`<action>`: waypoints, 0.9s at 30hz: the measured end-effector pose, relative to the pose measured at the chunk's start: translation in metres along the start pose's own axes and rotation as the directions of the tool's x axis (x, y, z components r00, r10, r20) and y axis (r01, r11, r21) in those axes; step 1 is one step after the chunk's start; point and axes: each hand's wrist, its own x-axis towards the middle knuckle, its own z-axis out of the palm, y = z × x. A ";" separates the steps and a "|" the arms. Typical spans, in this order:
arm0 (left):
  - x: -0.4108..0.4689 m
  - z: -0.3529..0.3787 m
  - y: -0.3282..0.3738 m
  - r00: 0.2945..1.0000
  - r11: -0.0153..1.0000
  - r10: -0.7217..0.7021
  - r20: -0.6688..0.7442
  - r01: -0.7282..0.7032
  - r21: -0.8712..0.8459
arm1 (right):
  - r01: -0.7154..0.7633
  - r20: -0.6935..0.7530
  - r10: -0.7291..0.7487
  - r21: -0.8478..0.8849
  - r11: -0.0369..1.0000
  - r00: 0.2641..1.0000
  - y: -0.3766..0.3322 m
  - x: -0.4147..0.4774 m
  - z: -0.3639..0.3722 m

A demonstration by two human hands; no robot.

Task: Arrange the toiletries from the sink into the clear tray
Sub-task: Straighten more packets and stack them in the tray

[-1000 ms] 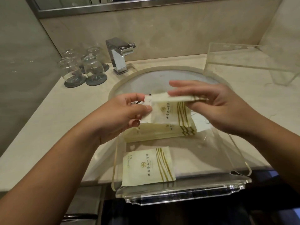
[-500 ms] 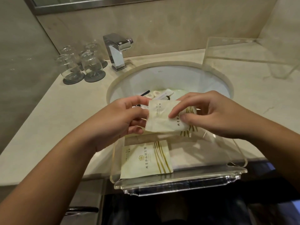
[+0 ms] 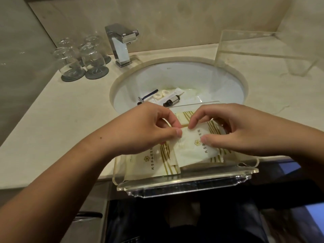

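Note:
A clear acrylic tray (image 3: 185, 185) sits at the counter's front edge, below the white sink (image 3: 219, 81). A cream sachet with gold stripes (image 3: 196, 149) is held low in the tray: my left hand (image 3: 140, 127) pinches its left edge and my right hand (image 3: 233, 128) pinches its top and middle. Another cream sachet (image 3: 156, 162) lies flat in the tray's left half, and a third peeks out behind the hands. In the sink lie a razor (image 3: 147, 96), small round soaps (image 3: 161, 94), a white tube (image 3: 175, 92) and a small dark bottle (image 3: 171, 100).
A chrome faucet (image 3: 121, 44) stands behind the sink. Upturned glasses (image 3: 91, 58) on dark coasters stand at the back left. A second clear acrylic stand (image 3: 249, 44) occupies the back right of the counter. The beige counter (image 3: 61, 120) drops off just past the tray.
Both hands have brought the held sachet down and toward me, from above the sink into the tray. The sink's toiletries came into view behind them.

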 end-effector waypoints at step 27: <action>-0.048 -0.010 -0.035 0.992 0.904 0.129 0.014 -0.123 0.409 | 0.009 0.087 0.027 -0.384 0.923 0.996 -0.006 -0.010 0.019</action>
